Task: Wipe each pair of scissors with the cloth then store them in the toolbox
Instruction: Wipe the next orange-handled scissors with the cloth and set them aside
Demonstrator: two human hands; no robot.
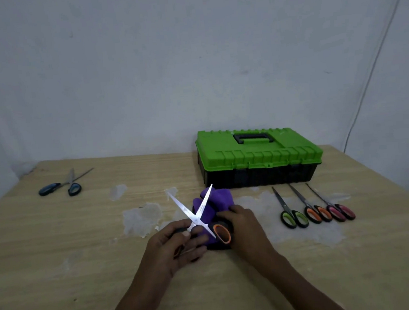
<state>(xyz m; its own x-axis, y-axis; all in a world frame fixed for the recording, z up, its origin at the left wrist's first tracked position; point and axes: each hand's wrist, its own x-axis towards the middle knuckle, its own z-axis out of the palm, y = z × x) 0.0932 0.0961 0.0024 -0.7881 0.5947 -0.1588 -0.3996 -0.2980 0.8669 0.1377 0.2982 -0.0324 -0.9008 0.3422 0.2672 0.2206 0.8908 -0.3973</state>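
An orange-handled pair of scissors (198, 214) is spread wide open in the middle of the table, its blades crossing over a purple cloth (217, 198). My left hand (181, 245) grips one handle of this pair. My right hand (244, 228) rests on the cloth beside the other, orange-lined handle. The green-lidded toolbox (257, 150) stands closed behind the cloth. Three closed pairs lie side by side to the right: green-handled (290, 211), orange-handled (313, 207) and pink-handled (334, 205). A blue-handled pair (62, 185) lies open at the far left.
The wooden table (84, 264) has pale worn patches around the cloth and under the three pairs. A wall stands close behind the table, and a thin cable (373, 66) runs down it at the right.
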